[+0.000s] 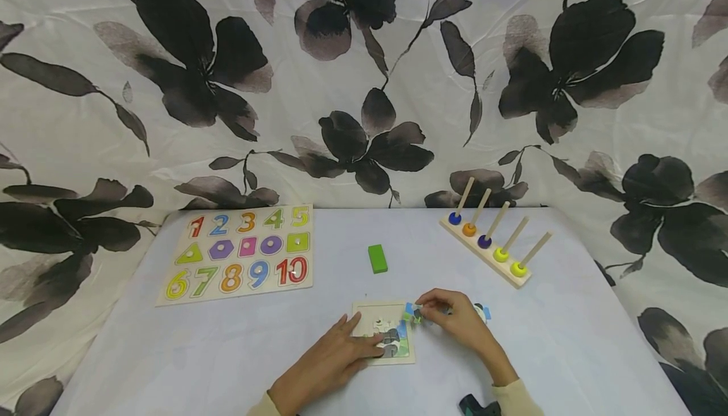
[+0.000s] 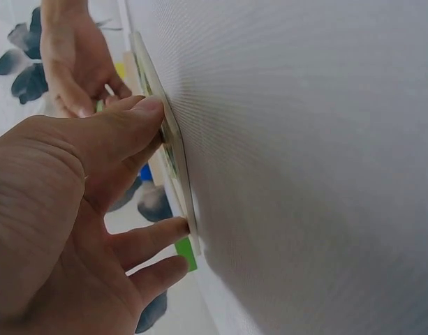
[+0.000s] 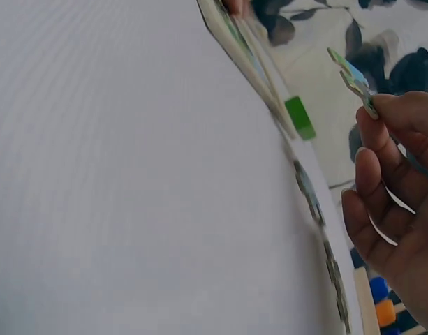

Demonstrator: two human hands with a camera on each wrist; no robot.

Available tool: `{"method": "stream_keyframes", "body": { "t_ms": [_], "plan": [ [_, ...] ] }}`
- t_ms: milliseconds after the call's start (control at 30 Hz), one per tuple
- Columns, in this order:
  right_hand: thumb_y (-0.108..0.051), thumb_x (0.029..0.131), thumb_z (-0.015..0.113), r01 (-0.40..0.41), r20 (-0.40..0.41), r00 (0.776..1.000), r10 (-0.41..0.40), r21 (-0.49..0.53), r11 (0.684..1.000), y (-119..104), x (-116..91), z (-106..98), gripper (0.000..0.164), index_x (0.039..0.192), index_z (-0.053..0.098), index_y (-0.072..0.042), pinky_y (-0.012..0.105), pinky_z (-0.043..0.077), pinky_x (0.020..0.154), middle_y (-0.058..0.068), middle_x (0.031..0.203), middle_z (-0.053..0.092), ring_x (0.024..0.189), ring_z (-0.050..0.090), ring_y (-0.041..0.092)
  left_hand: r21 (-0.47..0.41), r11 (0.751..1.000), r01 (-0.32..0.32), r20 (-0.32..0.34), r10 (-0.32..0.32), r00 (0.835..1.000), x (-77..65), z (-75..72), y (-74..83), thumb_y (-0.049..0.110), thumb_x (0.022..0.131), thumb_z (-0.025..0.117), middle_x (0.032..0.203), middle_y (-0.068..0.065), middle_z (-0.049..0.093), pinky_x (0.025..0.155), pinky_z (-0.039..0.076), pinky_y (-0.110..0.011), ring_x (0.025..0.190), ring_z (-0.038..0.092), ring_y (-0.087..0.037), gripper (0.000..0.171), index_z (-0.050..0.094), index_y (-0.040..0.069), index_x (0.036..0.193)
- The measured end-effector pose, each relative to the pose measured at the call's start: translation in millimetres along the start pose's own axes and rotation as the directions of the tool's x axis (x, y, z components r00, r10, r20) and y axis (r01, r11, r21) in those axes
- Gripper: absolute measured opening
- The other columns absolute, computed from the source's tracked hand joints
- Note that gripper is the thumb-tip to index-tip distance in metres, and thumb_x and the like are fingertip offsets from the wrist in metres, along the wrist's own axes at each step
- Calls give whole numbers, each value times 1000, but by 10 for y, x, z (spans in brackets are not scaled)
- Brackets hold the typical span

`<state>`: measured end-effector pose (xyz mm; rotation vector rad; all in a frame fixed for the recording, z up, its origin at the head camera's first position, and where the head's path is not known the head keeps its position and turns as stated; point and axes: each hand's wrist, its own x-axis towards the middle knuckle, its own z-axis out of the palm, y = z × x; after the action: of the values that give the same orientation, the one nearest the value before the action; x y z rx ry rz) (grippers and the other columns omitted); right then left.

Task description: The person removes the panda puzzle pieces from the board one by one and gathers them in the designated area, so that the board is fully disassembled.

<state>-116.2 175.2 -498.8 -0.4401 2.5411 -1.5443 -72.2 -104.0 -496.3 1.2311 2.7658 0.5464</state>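
left hand point(image 1: 330, 365) flat, fingers spread on puzzle tray point(image 1: 370, 315) at table's near edge | right hand point(image 1: 455, 321) pinches puzzle piece point(image 1: 412, 313) just above tray's right edge | number board point(image 1: 239, 253) reads 1–10

Number board point(image 1: 236, 253) left, peg rack point(image 1: 490, 245) right, block point(image 1: 377, 258) between.

Near the front edge of the table point(image 1: 170, 353), the left hand point(image 1: 330, 362) presses flat on a small jigsaw tray point(image 1: 375, 315). The right hand point(image 1: 457, 321) pinches a puzzle piece point(image 1: 412, 313) at the tray's right edge. A green block point(image 1: 377, 258) lies mid-table; number board point(image 1: 239, 253) back left, peg stacker point(image 1: 489, 248) back right.
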Motion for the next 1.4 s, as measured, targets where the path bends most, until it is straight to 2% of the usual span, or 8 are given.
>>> {"method": "stream_keyframes", "body": {
  "t_ms": [167,367,533,800,967,1167,1400],
  "plan": [
    [-20,88,69,-51,-26,998,51,-15,999,68,-95,-124,12,98,71,-13,24,51,64,-2,88,70,74,63,10,-16,1000,1,-9,-1,1000,2,-5,4,16,87,69,130,8,60,106,34,-58,129,43,-47,34,69,26,119],
    [-16,88,69,-30,-46,999,27,-72,997,132,-214,-229,9,95,71,-11,22,48,56,-3,83,69,66,56,6,-32,999,-4,-32,3,999,-8,0,8,16,86,70,129,7,61,105,34,-59,129,43,-46,34,70,25,118],
    [-14,88,69,-27,-10,1000,26,-100,995,148,-287,-273,8,95,72,-11,22,45,52,-3,84,68,62,51,4,-42,999,6,-21,-6,1000,-5,-5,5,16,87,69,129,7,60,107,33,-58,129,43,-46,33,70,25,118],
    [-7,88,67,19,47,999,-14,-112,994,159,-297,-254,9,94,73,-10,22,48,54,-2,86,70,63,54,3,-60,998,32,27,-30,999,8,-11,-1,17,89,67,131,9,59,108,31,-57,133,39,-44,33,68,25,121],
    [-8,87,68,9,73,997,-1,-119,993,161,-278,-222,9,95,73,-9,22,49,57,-1,87,70,66,56,3,-74,997,38,36,-35,999,4,-23,4,17,89,67,132,8,59,109,30,-57,133,38,-44,34,68,25,122],
    [-9,87,69,19,64,998,-7,-192,981,141,-272,-168,8,93,74,-12,21,50,59,-3,88,70,68,55,2,-79,996,37,33,-34,999,4,-34,9,16,89,67,132,8,59,110,30,-56,133,38,-44,34,68,24,122],
    [-10,85,70,36,40,999,-27,-268,963,150,-260,-127,8,90,74,-15,20,46,55,-9,82,68,63,49,0,-76,996,39,33,-37,999,5,-38,8,17,89,66,132,9,58,110,29,-56,134,38,-43,34,68,25,122]
  ]
}}
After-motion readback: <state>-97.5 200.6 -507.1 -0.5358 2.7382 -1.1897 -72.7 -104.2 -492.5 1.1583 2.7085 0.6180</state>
